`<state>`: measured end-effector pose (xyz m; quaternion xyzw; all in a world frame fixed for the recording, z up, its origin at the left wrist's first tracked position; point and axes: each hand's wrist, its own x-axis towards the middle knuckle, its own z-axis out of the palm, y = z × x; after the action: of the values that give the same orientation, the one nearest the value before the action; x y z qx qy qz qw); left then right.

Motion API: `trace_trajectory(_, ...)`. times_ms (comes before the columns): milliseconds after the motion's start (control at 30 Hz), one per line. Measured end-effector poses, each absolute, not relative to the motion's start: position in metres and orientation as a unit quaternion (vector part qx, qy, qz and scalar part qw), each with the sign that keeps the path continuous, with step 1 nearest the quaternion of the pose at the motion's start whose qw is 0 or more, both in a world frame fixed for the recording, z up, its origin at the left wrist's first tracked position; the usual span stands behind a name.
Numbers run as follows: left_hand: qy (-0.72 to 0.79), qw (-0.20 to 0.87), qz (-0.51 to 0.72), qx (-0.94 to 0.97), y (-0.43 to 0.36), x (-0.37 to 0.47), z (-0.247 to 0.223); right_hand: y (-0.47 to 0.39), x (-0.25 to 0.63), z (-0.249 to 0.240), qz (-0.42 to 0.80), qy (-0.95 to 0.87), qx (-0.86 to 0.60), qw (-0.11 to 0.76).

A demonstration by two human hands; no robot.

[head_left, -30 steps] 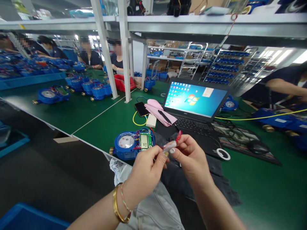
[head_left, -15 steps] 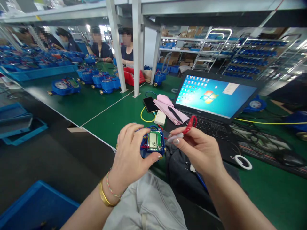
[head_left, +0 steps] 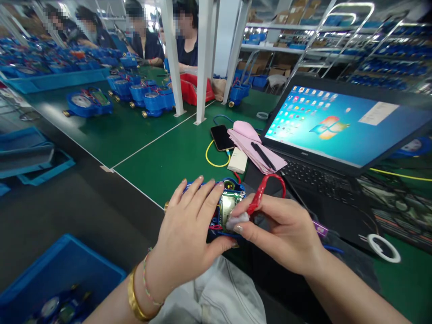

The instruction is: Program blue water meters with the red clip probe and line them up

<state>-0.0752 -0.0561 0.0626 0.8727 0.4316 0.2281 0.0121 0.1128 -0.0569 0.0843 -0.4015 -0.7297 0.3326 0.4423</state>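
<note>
My left hand [head_left: 189, 225] lies over a blue water meter [head_left: 232, 184] at the table's front edge, its fingers across the top and its thumb along the near side. The meter is open, showing a green circuit board with a small display [head_left: 228, 206]; the hand covers the rest. In my right hand [head_left: 283, 229] is a whitish wrapped connector [head_left: 239, 220] with a looped red cable [head_left: 259, 194], pinched between thumb and fingers. Its tip is over the display's lower right part; whether they touch, I cannot tell.
A laptop [head_left: 313, 121], pink papers [head_left: 258, 148] with a pen, a phone [head_left: 222, 137] and a white box [head_left: 238, 160] are beyond my hands. More blue meters [head_left: 87, 102] stand left. A white ring [head_left: 384, 248] lies right. A blue bin [head_left: 64, 265] sits lower left; several people work behind.
My right hand has brought the connector leftward over the meter's display, covering part of it. My left hand stays on the meter. The view has shifted, with the laptop now larger.
</note>
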Motion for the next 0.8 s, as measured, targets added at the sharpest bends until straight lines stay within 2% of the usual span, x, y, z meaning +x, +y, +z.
trace_trajectory(433,0.442,0.008,0.213,0.871,-0.0546,-0.0730,0.0644,-0.0548,0.1121,0.0900,0.258,-0.791,-0.370,0.414)
trace_trajectory(800,0.443,0.007,0.215,0.870,-0.0549,-0.0727,0.0656,-0.0547,0.1116,0.0892,0.243,-0.804,-0.357,0.409)
